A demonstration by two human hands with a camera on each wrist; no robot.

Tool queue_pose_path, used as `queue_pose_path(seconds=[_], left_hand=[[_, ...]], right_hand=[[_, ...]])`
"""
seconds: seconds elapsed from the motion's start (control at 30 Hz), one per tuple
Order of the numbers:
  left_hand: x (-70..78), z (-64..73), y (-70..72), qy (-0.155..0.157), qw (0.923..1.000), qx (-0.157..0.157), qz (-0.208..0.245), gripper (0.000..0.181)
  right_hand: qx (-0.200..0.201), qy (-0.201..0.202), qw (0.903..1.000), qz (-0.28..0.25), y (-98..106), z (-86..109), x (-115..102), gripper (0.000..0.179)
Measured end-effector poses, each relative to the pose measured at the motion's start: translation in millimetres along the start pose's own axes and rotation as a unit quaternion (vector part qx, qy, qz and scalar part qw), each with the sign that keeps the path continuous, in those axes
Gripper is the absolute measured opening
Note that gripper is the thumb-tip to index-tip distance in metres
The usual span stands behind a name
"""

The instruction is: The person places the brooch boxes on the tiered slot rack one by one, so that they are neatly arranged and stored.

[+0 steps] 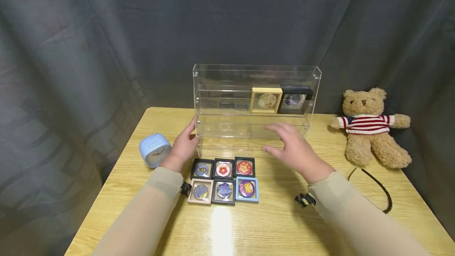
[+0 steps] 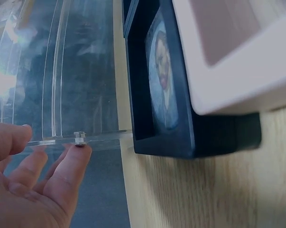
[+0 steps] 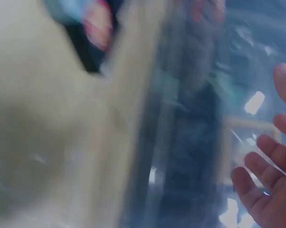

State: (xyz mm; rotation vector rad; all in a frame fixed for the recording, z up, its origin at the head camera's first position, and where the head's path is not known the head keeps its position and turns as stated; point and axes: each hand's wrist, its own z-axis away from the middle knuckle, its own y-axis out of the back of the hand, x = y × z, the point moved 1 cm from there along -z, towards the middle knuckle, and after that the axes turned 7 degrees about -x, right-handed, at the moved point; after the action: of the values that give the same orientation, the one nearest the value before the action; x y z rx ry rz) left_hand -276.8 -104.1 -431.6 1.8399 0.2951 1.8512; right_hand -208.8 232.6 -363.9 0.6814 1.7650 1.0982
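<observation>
A clear acrylic display rack (image 1: 227,126) stands upright on the table. My left hand (image 1: 184,145) is at its left side edge, and the left wrist view shows the thumb and fingers (image 2: 69,173) about that edge, near a small clear fitting. My right hand (image 1: 293,149) is in front of the rack's right half, fingers spread and holding nothing; contact with the rack cannot be told. On the rack's upper right sit a yellow framed badge (image 1: 266,100) and a black framed badge (image 1: 294,100). The right wrist view is blurred.
Several framed badges lie in two rows before the rack, including a light blue one (image 1: 247,189) and a beige one (image 1: 200,191). A blue clock (image 1: 155,150) stands left. At right are a teddy bear (image 1: 366,125) and a dark curved band (image 1: 382,189).
</observation>
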Motion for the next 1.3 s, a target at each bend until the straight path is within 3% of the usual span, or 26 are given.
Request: queue_pose_path(seconds=[0.2, 0.37, 0.53, 0.87, 1.07, 1.3], left_hand=[[0.2, -0.2, -1.3, -0.001, 1.0, -0.004, 0.002, 0.073], [-2.0, 0.2, -0.3, 0.003, 1.0, 0.001, 0.004, 0.074], [-2.4, 0.8, 0.0, 0.0, 1.0, 0.0, -0.001, 0.074], [-0.7, 1.5, -0.6, 0.0, 1.0, -0.004, 0.002, 0.074], [-1.2, 2.1, -0.4, -0.002, 1.0, -0.004, 0.003, 0.075], [-0.7, 2.0, -0.4, -0.002, 1.0, -0.005, 0.001, 0.076]], right_hand=[[-0.097, 0.004, 0.9951, 0.014, -66, 38.5, -3, 0.082], [-0.142, 0.003, 0.9894, 0.03, -95, 54.2, -5, 0.096], [-0.15, 0.001, 0.988, 0.037, -100, 61.7, -7, 0.094], [-0.129, -0.019, 0.9911, 0.025, -96, 71.2, -7, 0.081], [-0.145, -0.052, 0.9872, -0.042, -96, 72.1, -3, 0.071], [-0.151, -0.058, 0.9775, -0.135, -94, 74.1, -2, 0.062]])
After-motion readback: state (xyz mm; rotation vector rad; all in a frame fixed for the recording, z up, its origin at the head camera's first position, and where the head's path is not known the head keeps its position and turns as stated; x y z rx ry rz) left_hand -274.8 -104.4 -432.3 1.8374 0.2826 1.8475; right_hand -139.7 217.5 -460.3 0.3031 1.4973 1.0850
